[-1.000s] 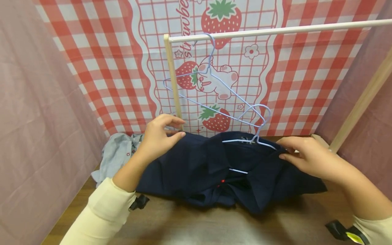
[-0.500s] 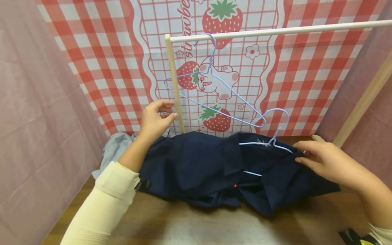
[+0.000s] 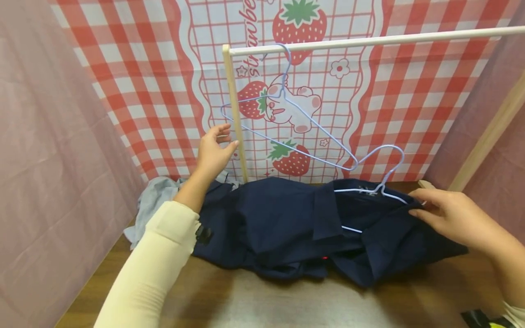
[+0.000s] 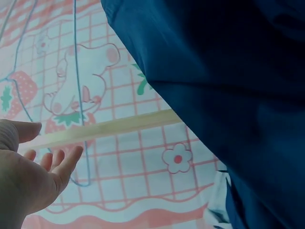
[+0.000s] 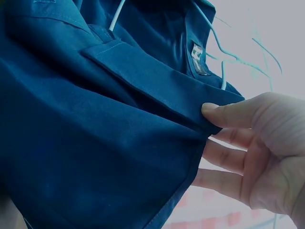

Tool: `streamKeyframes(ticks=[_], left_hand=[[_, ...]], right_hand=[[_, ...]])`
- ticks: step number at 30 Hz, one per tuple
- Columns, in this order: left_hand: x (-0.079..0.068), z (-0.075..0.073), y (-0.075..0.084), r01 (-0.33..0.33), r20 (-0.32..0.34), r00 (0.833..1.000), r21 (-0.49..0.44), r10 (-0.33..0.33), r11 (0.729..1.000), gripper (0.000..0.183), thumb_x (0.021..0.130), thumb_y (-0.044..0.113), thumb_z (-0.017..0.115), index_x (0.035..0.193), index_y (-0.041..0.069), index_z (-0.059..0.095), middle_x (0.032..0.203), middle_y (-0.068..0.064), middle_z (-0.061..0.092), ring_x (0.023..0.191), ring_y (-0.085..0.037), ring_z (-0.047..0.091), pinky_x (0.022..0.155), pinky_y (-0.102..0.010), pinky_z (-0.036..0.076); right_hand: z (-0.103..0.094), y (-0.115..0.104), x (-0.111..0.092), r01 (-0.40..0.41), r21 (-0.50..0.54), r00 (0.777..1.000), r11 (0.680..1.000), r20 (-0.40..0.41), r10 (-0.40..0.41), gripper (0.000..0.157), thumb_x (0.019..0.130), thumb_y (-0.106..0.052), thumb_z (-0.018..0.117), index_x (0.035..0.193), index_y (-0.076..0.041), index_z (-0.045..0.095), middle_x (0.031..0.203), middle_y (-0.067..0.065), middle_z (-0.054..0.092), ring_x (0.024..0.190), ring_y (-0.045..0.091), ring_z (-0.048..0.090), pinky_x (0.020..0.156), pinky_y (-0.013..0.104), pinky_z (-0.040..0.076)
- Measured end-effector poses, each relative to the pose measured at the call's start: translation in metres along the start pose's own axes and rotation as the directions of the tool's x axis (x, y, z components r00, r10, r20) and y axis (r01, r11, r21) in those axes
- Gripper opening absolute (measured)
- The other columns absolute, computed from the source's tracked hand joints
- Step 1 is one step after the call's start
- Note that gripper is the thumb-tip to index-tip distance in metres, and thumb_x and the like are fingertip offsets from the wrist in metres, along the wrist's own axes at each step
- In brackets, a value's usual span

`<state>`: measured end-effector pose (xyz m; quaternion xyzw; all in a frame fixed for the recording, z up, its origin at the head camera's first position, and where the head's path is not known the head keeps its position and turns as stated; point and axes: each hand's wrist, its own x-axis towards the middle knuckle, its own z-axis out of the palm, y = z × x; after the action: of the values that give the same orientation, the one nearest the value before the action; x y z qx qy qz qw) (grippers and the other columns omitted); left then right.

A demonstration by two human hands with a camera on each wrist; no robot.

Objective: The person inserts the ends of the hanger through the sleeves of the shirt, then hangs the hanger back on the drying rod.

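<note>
A dark navy shirt point(image 3: 283, 218) with a collar lies across the table, a light-blue wire hanger point(image 3: 393, 166) inside its neck with the hook sticking up. My right hand point(image 3: 449, 216) pinches the shirt at the collar's right side; in the right wrist view the thumb lies on top of the cloth and the fingers behind it. My left hand point(image 3: 215, 148) is raised beside the rack's left post point(image 3: 234, 105), fingers loosely bent and holding nothing. In the left wrist view that hand point(image 4: 35, 176) is apart from the shirt.
A second light-blue hanger point(image 3: 316, 120) hangs bare from the white rack rail point(image 3: 369, 42). A grey garment point(image 3: 153, 205) lies at the left, partly under the navy shirt. Pink curtains point(image 3: 53, 150) flank both sides; a strawberry-print cloth point(image 3: 164, 91) covers the back.
My right hand has drawn the navy shirt and its hanger to the right. My left hand has risen away from the shirt to the rack's left post.
</note>
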<state>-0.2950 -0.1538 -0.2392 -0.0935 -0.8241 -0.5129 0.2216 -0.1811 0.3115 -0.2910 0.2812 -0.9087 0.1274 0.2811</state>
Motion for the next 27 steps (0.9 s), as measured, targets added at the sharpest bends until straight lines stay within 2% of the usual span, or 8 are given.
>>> streamKeyframes(ticks=[6, 13, 18, 21, 27], left_hand=[[0.012, 0.013, -0.004, 0.047, 0.025, 0.999, -0.031, -0.046, 0.998, 0.059, 0.092, 0.008, 0.067, 0.146, 0.009, 0.043, 0.143, -0.012, 0.049, 0.124, -0.026, 0.054, 0.079, -0.033, 0.056], [0.021, 0.022, -0.001, 0.065, 0.065, 0.996, -0.019, -0.063, 0.998, 0.063, 0.095, 0.008, 0.062, 0.151, 0.013, 0.034, 0.146, -0.012, 0.045, 0.125, -0.030, 0.053, 0.090, -0.035, 0.052], [0.027, 0.024, -0.001, 0.059, 0.032, 0.998, 0.008, -0.059, 0.998, 0.059, 0.096, 0.004, 0.059, 0.150, 0.008, 0.035, 0.138, -0.017, 0.051, 0.118, -0.030, 0.058, 0.088, -0.034, 0.053], [0.029, 0.025, -0.002, 0.052, 0.016, 0.998, 0.016, -0.053, 0.999, 0.057, 0.095, 0.001, 0.058, 0.148, 0.006, 0.037, 0.131, -0.018, 0.055, 0.114, -0.031, 0.060, 0.087, -0.033, 0.054], [0.031, 0.025, -0.006, 0.015, 0.005, 1.000, 0.047, -0.015, 0.999, 0.055, 0.095, 0.002, 0.059, 0.146, 0.006, 0.040, 0.127, -0.019, 0.057, 0.110, -0.032, 0.062, 0.084, -0.035, 0.055]], right_hand=[[0.001, 0.005, -0.005, -0.054, -0.014, 0.998, 0.998, 0.007, 0.054, 0.038, 0.060, 0.006, 0.085, 0.091, -0.010, 0.069, 0.070, -0.008, 0.062, 0.061, -0.004, 0.050, 0.052, 0.020, 0.040], [0.002, 0.011, -0.011, -0.129, -0.052, 0.991, 0.990, 0.023, 0.131, 0.032, 0.065, 0.004, 0.082, 0.092, -0.006, 0.070, 0.069, -0.003, 0.064, 0.061, -0.001, 0.050, 0.050, 0.029, 0.042], [0.000, 0.015, -0.013, -0.182, -0.071, 0.983, 0.981, 0.016, 0.183, 0.030, 0.067, 0.004, 0.081, 0.094, 0.001, 0.068, 0.068, 0.009, 0.066, 0.057, 0.017, 0.060, 0.050, 0.034, 0.044], [-0.002, 0.017, -0.012, -0.216, -0.072, 0.976, 0.974, 0.026, 0.218, 0.029, 0.069, 0.004, 0.079, 0.096, 0.004, 0.067, 0.069, 0.015, 0.067, 0.059, 0.031, 0.063, 0.050, 0.042, 0.046], [-0.009, 0.026, -0.010, -0.243, -0.115, 0.968, 0.963, 0.036, 0.249, 0.029, 0.072, 0.002, 0.078, 0.098, 0.002, 0.066, 0.068, 0.015, 0.067, 0.062, 0.036, 0.064, 0.052, 0.051, 0.046]])
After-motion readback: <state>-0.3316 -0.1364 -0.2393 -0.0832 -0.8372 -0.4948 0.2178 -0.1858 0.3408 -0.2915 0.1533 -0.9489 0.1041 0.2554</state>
